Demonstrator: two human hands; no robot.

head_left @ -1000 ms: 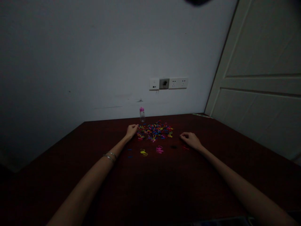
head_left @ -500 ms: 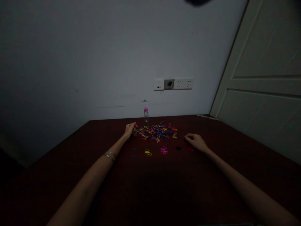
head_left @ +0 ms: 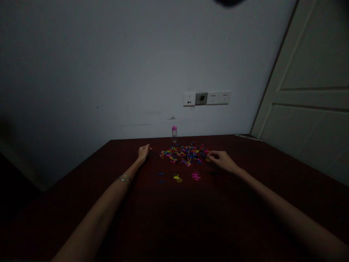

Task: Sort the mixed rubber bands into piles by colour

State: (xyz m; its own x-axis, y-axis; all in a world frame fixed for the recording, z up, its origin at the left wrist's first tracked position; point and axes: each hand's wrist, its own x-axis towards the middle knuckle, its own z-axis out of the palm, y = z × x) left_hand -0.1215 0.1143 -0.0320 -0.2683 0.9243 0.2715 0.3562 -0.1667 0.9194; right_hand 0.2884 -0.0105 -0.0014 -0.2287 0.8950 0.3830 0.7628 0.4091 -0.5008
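Observation:
A spread heap of small coloured paper clips (head_left: 188, 153) lies on the dark red table. At its right edge, my right hand (head_left: 222, 160) has thumb and fingertips drawn together among the clips; what is between them is too small and dark to make out. My left hand (head_left: 144, 151) rests on the table to the left of the heap, apart from it, with fingers curled in and nothing visible in them. Nearer to me lie sorted clips in a row: blue clips (head_left: 161, 181), yellow clips (head_left: 177, 178) and pink clips (head_left: 195, 175).
Behind the heap stands a small clear bottle (head_left: 174, 135) with a pink top, close to the wall. Sockets and switches (head_left: 206, 98) are on the wall above. A pale panelled door (head_left: 308, 120) borders the right side. The scene is dim.
My right hand has moved left and forward to the heap's right edge. My left hand has drawn away leftward from the heap. The view has shifted slightly left.

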